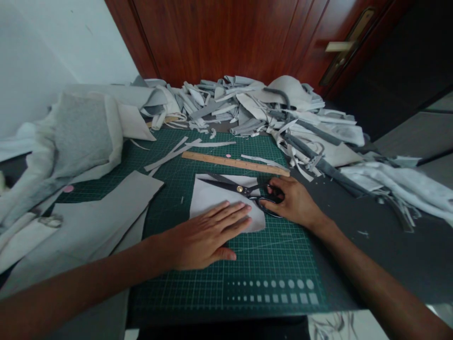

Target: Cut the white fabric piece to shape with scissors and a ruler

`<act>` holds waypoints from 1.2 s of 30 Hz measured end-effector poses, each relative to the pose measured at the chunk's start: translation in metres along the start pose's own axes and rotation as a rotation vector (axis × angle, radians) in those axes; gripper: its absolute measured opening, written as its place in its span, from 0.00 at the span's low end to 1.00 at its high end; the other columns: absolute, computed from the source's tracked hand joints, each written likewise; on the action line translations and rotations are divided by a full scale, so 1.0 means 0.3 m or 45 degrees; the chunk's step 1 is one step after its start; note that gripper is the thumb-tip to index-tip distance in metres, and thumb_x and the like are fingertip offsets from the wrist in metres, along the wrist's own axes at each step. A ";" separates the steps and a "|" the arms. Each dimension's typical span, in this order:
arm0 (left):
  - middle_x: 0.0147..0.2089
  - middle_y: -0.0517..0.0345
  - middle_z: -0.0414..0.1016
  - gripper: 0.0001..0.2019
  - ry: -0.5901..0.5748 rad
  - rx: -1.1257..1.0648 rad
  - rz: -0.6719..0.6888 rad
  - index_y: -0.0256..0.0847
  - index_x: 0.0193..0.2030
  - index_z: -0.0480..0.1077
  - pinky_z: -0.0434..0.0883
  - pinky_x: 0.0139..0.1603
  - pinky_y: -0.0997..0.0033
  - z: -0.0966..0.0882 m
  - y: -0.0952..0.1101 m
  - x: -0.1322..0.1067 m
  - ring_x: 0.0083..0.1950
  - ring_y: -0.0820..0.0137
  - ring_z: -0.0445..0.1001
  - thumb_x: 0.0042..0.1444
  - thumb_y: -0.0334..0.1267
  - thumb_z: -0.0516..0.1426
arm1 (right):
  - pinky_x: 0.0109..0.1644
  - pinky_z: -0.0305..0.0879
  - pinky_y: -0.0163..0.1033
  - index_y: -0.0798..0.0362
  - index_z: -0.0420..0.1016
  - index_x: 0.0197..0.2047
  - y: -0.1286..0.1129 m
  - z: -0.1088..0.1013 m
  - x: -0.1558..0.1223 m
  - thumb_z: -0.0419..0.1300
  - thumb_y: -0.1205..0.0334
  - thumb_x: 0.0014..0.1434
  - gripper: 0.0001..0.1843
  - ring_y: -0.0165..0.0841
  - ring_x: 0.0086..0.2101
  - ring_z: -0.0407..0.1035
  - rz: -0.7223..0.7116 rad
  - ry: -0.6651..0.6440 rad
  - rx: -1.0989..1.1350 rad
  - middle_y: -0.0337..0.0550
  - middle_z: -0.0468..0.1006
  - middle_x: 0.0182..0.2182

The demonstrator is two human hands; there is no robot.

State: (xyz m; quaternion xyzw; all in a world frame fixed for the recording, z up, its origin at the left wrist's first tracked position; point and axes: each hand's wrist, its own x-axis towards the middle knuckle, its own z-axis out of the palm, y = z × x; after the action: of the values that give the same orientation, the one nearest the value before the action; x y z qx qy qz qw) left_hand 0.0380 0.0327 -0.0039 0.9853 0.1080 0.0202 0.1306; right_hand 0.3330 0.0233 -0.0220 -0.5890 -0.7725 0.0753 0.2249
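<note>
A pale, roughly square piece of fabric or felt [207, 196] lies on the green cutting mat [198, 293]. My left hand [208, 233] is spread flat over its lower part, fingers stretched out to the right. My right hand [293, 200] grips the black handles of a pair of scissors [239, 189] at the piece's right side. The scissor blades are parted and point left across its upper part. Whether the lower blade lies above or under the fabric I cannot tell. Just beyond the piece lies a wooden ruler [233, 162].
Larger pale sheets [102, 212] and a thick grey-white fabric bundle [83, 132] lie on the left. Thin cut strips [170, 156] are scattered beyond the mat's middle. A heap of grey and white scraps [222, 101] lines the back, before a wooden door [219, 38], and continues down the right.
</note>
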 end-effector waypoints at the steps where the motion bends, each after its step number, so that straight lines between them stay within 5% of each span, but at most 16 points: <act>1: 0.81 0.46 0.45 0.36 0.008 0.056 -0.041 0.38 0.79 0.49 0.47 0.81 0.52 0.003 0.013 -0.010 0.82 0.58 0.45 0.72 0.53 0.52 | 0.37 0.60 0.42 0.50 0.67 0.32 -0.004 -0.005 0.002 0.68 0.50 0.55 0.16 0.34 0.29 0.65 0.013 -0.015 -0.003 0.39 0.70 0.27; 8: 0.79 0.39 0.53 0.40 0.198 0.426 -0.462 0.40 0.81 0.42 0.66 0.69 0.42 0.063 0.038 -0.234 0.76 0.47 0.60 0.71 0.61 0.44 | 0.35 0.57 0.41 0.49 0.66 0.32 -0.028 -0.031 0.007 0.67 0.51 0.55 0.15 0.34 0.29 0.65 0.070 -0.097 -0.021 0.40 0.72 0.27; 10: 0.75 0.37 0.61 0.43 0.319 0.505 -0.548 0.43 0.82 0.37 0.63 0.69 0.33 0.044 0.015 -0.316 0.72 0.42 0.66 0.69 0.65 0.43 | 0.34 0.56 0.41 0.49 0.66 0.32 -0.033 -0.032 0.006 0.67 0.52 0.55 0.15 0.34 0.29 0.65 0.081 -0.099 -0.021 0.41 0.73 0.28; 13: 0.76 0.48 0.62 0.40 0.464 0.486 -0.681 0.54 0.81 0.38 0.52 0.76 0.28 -0.026 -0.020 -0.371 0.76 0.39 0.58 0.69 0.64 0.45 | 0.34 0.57 0.41 0.49 0.66 0.32 -0.036 -0.030 0.003 0.67 0.52 0.55 0.15 0.34 0.29 0.66 0.080 -0.079 -0.031 0.41 0.73 0.27; 15: 0.77 0.53 0.61 0.36 0.504 0.469 -0.691 0.56 0.79 0.48 0.47 0.77 0.26 -0.069 -0.034 -0.347 0.78 0.37 0.52 0.69 0.63 0.46 | 0.34 0.57 0.41 0.50 0.67 0.31 -0.033 -0.025 0.003 0.67 0.51 0.55 0.15 0.34 0.29 0.66 0.083 -0.063 -0.020 0.41 0.74 0.27; 17: 0.77 0.45 0.59 0.35 0.427 0.501 -0.622 0.48 0.78 0.56 0.49 0.75 0.26 -0.088 -0.044 -0.288 0.78 0.36 0.53 0.70 0.62 0.46 | 0.34 0.59 0.41 0.50 0.67 0.31 -0.026 -0.019 0.002 0.66 0.49 0.56 0.16 0.34 0.28 0.67 0.125 -0.043 0.033 0.42 0.75 0.28; 20: 0.78 0.44 0.56 0.30 0.183 0.466 -0.408 0.43 0.76 0.58 0.56 0.77 0.41 -0.076 -0.056 -0.182 0.79 0.49 0.54 0.73 0.53 0.49 | 0.33 0.60 0.40 0.50 0.67 0.31 -0.008 -0.009 0.003 0.65 0.46 0.57 0.17 0.33 0.27 0.67 0.199 0.006 0.144 0.41 0.75 0.27; 24: 0.79 0.48 0.55 0.26 0.041 0.371 -0.262 0.45 0.76 0.59 0.56 0.77 0.46 -0.043 -0.064 -0.097 0.79 0.55 0.54 0.74 0.40 0.51 | 0.32 0.59 0.39 0.50 0.68 0.31 0.012 -0.007 0.005 0.64 0.45 0.58 0.18 0.32 0.26 0.66 0.195 0.064 0.221 0.40 0.74 0.26; 31: 0.74 0.31 0.61 0.26 0.015 0.403 -0.519 0.35 0.74 0.62 0.75 0.61 0.45 -0.041 0.046 -0.064 0.66 0.46 0.71 0.70 0.34 0.49 | 0.32 0.59 0.39 0.51 0.68 0.31 0.014 -0.015 0.008 0.65 0.46 0.56 0.17 0.32 0.26 0.66 0.197 0.086 0.184 0.40 0.75 0.27; 36: 0.61 0.27 0.75 0.26 -0.002 0.406 -0.670 0.33 0.69 0.69 0.80 0.42 0.52 -0.073 0.104 -0.015 0.52 0.44 0.80 0.69 0.46 0.54 | 0.31 0.57 0.39 0.50 0.68 0.30 0.019 -0.019 0.006 0.64 0.45 0.57 0.18 0.31 0.25 0.65 0.211 0.130 0.158 0.39 0.74 0.24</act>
State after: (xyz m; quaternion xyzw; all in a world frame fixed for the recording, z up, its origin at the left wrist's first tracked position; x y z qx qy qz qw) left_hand 0.0385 0.0080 0.0255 0.9316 0.3613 -0.0322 -0.0247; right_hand 0.3400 0.0258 -0.0188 -0.6389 -0.7026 0.1113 0.2929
